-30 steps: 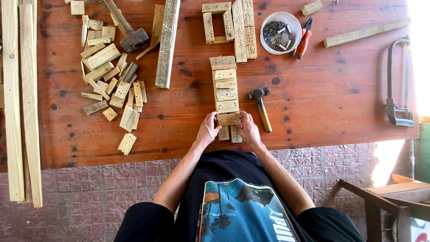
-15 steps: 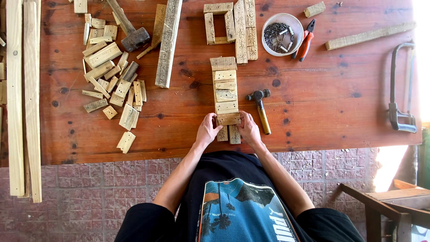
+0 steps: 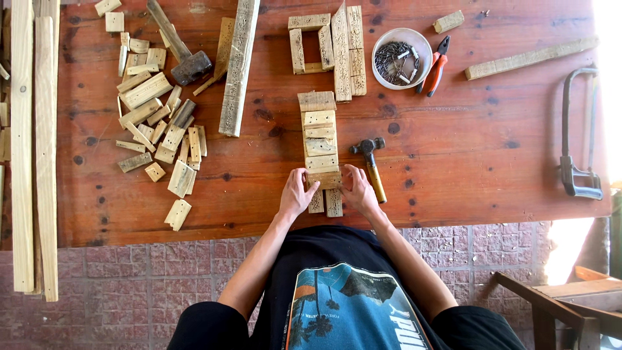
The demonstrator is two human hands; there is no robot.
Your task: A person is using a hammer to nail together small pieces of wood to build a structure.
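A small ladder-like piece [image 3: 320,139] of short wooden slats laid across two runners lies in the middle of the red wooden table [image 3: 453,162]. My left hand [image 3: 297,193] and my right hand [image 3: 356,189] grip the nearest slat [image 3: 324,179] from either side at the table's front edge. The runner ends [image 3: 326,203] stick out below my fingers. A small hammer [image 3: 370,165] lies just right of my right hand.
Several loose wood offcuts [image 3: 159,123] and a heavy mallet [image 3: 181,55] lie at the left. A long slat [image 3: 238,65], a wooden frame [image 3: 327,45], a bowl of nails [image 3: 402,58], pliers [image 3: 435,65], a batten [image 3: 528,58] and a hacksaw [image 3: 576,142] sit farther off. Long planks [image 3: 32,149] lean at far left.
Both hands stay on the nearest slat with only slight finger shifts. Nothing else on the table has moved.
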